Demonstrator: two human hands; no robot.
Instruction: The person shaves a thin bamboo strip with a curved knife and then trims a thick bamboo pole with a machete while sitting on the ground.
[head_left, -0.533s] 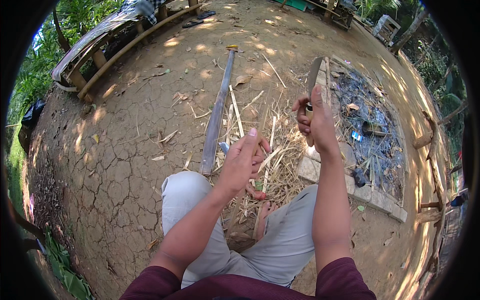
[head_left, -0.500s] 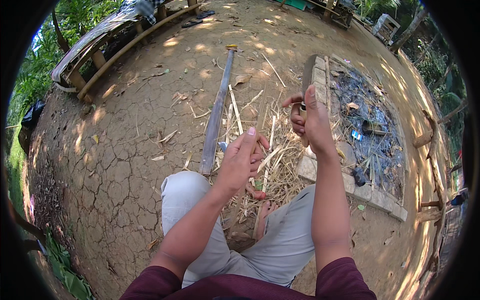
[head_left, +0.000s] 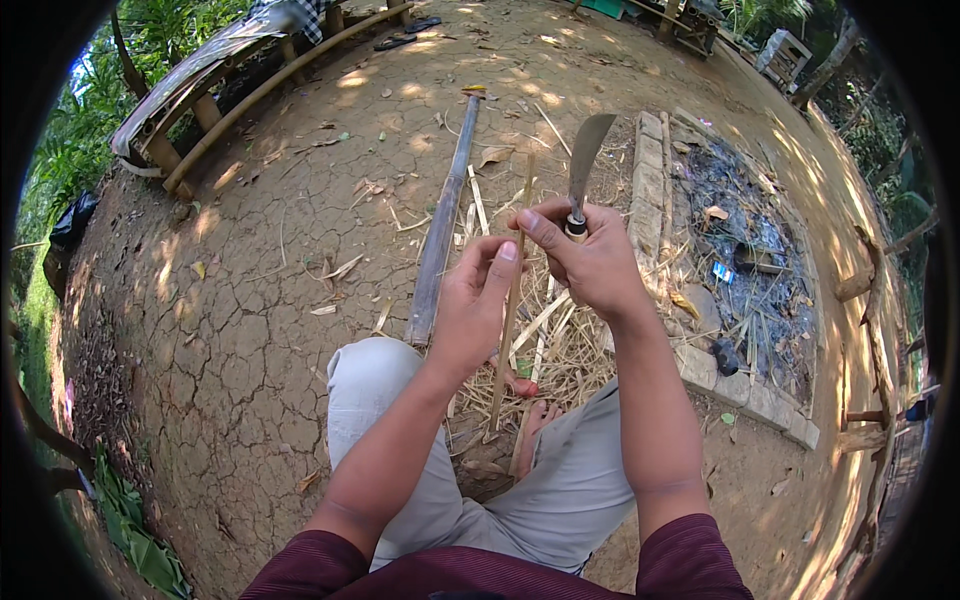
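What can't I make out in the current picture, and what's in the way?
All in the head view:
Knife: most of its handle is hidden by the right hand.
Strip: the curled fingers and thumb of the left hand hide whether they pinch it.
Checked cloth: cut off by the upper edge.
Black object near the blocks: too small and dark to identify.

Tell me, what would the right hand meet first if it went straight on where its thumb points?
Most likely the thin brown strip, which looks to be right at the thumb tip of the right hand. Beyond that, the dark pole lies on the ground, though depth is unclear.
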